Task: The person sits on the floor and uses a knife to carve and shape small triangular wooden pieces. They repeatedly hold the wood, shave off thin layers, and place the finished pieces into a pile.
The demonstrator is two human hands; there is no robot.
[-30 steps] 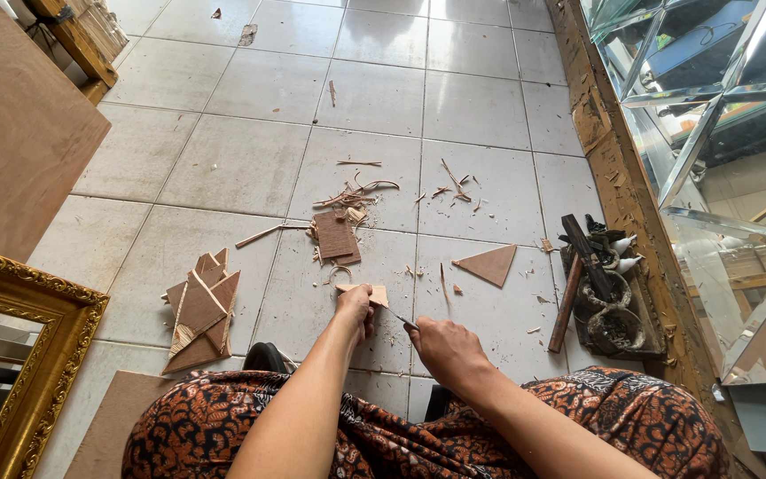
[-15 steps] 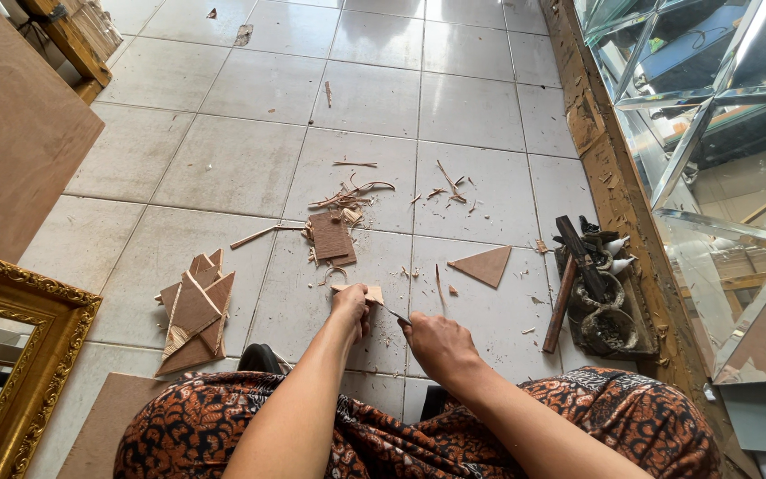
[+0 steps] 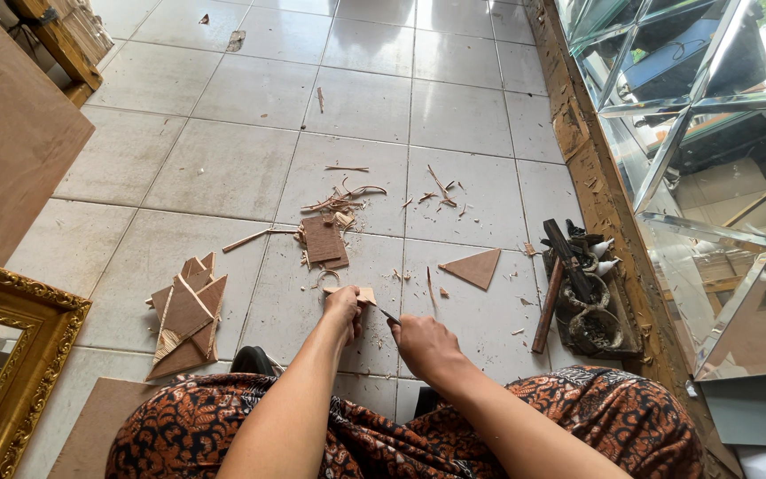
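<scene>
Your left hand [image 3: 345, 306] pinches a small tan wooden offcut [image 3: 361, 295]. Beside it, your right hand [image 3: 423, 341] grips a thin dark blade [image 3: 389, 316], mid-trim. Keep the cut shallow.

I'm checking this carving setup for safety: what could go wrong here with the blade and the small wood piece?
The left hand pinches a small wood piece right where the thin blade in the right hand meets it; a slip could cut the fingers. The piece is held in the air above the tile floor, unsupported, so it may twist or snap. Shavings and offcuts lie close by and could slide underfoot.
</scene>
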